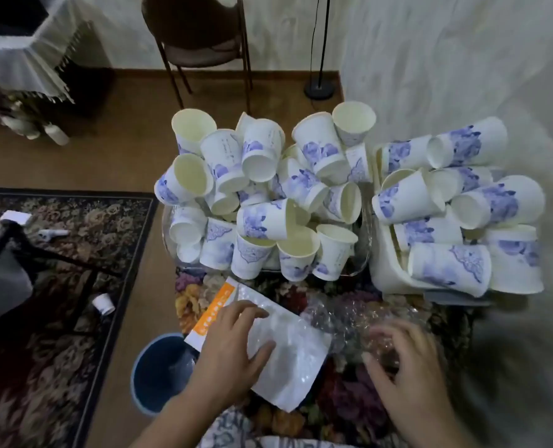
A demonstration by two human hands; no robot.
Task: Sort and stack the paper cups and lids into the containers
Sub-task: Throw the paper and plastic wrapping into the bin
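Left hand comes in from the bottom edge, palm down, fingers spread and nearly straight, pressing flat on a white plastic packet with an orange strip; nothing gripped. The packet lies flat on the bench, long axis diagonal from upper left to lower right, orange end toward upper left. Right hand also palm down, motion-blurred, fingers bent into crumpled clear plastic wrap; cannot tell whether it actually grips the wrap. Paper cups, white with blue flower print, sit in two heaps at the bench's far side. Left heap fills a clear tray: cups jumbled, some upright with mouths up, many on their sides pointing every way. Right heap is in a white container: cups mostly on their sides, long axes roughly left-right, some nested in short stacks. Blue bucket on the floor just left of the bench, below the packet's corner. Chair behind the heaps.
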